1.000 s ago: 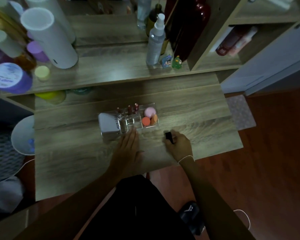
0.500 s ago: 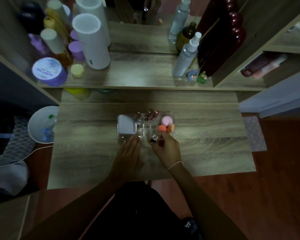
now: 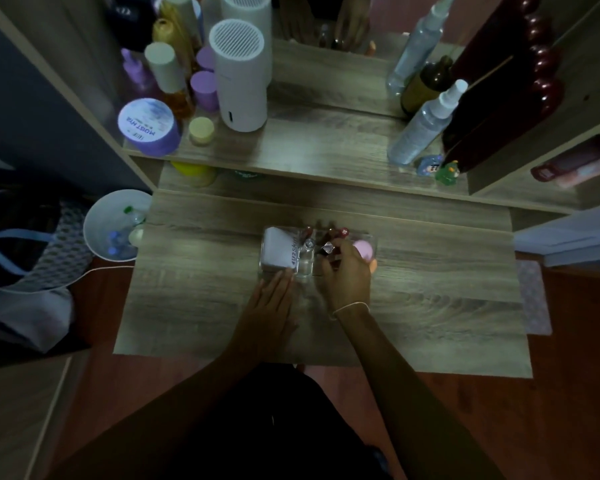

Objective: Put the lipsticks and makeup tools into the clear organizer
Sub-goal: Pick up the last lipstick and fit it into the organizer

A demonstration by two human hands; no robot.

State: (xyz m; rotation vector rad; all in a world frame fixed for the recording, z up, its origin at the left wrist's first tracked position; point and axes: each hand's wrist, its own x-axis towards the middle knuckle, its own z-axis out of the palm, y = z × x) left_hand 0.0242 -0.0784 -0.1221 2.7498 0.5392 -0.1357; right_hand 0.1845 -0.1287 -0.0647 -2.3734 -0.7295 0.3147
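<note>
Although dim, adequate for assessment. Clear organizer located at centre of frame on the wooden counter, long side running left to right.

Contents noted:
- White box with printed lettering, occupying the left-hand compartment.
- Several lipsticks standing in the rear row, upper edge of the organizer; exact count not determinable.
- Pink sponge in the right-hand compartment; orange sponge just below it, mostly hidden by the hand.
- Small front cells at centre appear unfilled, though glare prevents certainty.

Judged well advanced. No loose lipsticks or tools found on the bare counter around the organizer. Remaining work judged as seating the one item now in hand, possibly the last.

Right hand positioned over the centre-right of the organizer, fingers curled close together and narrowly pinched on a small dark lipstick with a glint at its end, poised at the middle cells. Not yet confirmed as seated or released.

Left hand lying flat on the counter, lower left of the organizer, fingers extended and held together, tips touching or just beside the front wall below the white box; holding nothing. Judged as steadying the organizer.
</note>
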